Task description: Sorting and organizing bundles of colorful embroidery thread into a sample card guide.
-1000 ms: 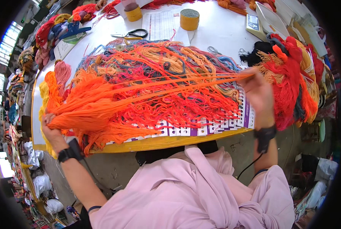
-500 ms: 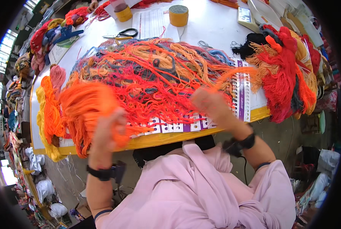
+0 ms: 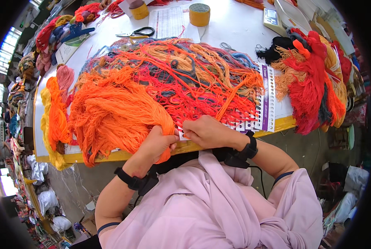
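Note:
My left hand (image 3: 157,143) is closed round one end of a thick orange thread skein (image 3: 115,110), whose loose strands fan out leftward over the table edge. Close beside it, my right hand (image 3: 200,130) is pinched at the front edge; what its fingers hold is too small to make out. Under and behind both hands spreads a heap of red, peach and grey threads (image 3: 189,76). White cards with punched holes (image 3: 268,99) stick out from the heap's right side and front, with threads at some of the holes.
Yellow and orange skeins (image 3: 57,116) hang over the left table edge, red and peach ones (image 3: 312,79) over the right. Farther back lie scissors (image 3: 139,32), a printed sheet (image 3: 165,21), a tape roll (image 3: 199,15) and a small device with a display (image 3: 273,18).
My left hand has moved right with the orange skein, drawing it toward the middle. My right hand has come back from the right side of the heap to the front edge beside it.

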The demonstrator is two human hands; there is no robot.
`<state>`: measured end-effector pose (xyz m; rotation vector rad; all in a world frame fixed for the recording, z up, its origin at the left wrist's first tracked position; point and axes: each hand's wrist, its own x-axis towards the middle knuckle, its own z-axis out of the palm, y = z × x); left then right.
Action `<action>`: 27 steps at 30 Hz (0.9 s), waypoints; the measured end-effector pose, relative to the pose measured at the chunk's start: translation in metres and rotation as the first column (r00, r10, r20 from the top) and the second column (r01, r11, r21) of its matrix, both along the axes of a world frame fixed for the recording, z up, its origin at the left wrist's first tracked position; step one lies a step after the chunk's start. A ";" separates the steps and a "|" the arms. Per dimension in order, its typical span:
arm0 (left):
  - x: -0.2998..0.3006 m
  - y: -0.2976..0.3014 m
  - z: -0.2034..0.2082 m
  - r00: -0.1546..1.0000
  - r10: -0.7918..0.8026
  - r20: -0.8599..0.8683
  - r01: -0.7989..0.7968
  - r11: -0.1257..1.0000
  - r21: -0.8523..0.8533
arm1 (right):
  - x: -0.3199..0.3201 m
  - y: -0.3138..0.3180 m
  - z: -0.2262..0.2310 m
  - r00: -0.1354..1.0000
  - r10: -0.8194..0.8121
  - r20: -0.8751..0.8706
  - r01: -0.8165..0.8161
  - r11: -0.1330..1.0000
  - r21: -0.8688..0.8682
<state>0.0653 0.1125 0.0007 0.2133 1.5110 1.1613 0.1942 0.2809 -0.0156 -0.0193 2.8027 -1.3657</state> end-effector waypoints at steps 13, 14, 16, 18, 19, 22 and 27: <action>-0.010 -0.011 -0.005 0.810 -0.209 -0.548 0.142 0.976 -0.162 | 0.000 -0.007 0.012 0.995 -0.045 0.086 0.041 0.998 0.043; -0.010 -0.011 0.000 0.805 -0.247 -0.539 0.143 0.963 -0.227 | -0.001 -0.007 0.011 0.994 -0.048 0.094 0.044 0.998 0.048; -0.010 -0.012 0.003 0.799 -0.283 -0.530 0.142 0.946 -0.292 | -0.002 -0.008 0.011 0.994 -0.050 0.100 0.045 0.998 0.051; -0.010 -0.014 0.000 0.914 -0.142 -0.381 0.108 0.988 -0.108 | -0.002 -0.006 0.012 0.990 -0.049 0.130 0.046 0.999 0.025; -0.011 -0.015 0.003 0.914 -0.141 -0.380 0.108 0.988 -0.108 | -0.002 -0.006 0.014 0.990 -0.048 0.132 0.045 0.999 0.025; -0.017 -0.020 0.011 0.999 0.015 -0.051 -0.012 0.998 0.062 | -0.002 -0.007 0.018 0.992 -0.016 0.129 0.010 0.999 0.046; -0.016 -0.023 0.014 0.998 0.055 0.018 -0.056 0.998 0.039 | 0.000 -0.010 0.013 0.994 -0.019 0.104 0.008 0.995 0.101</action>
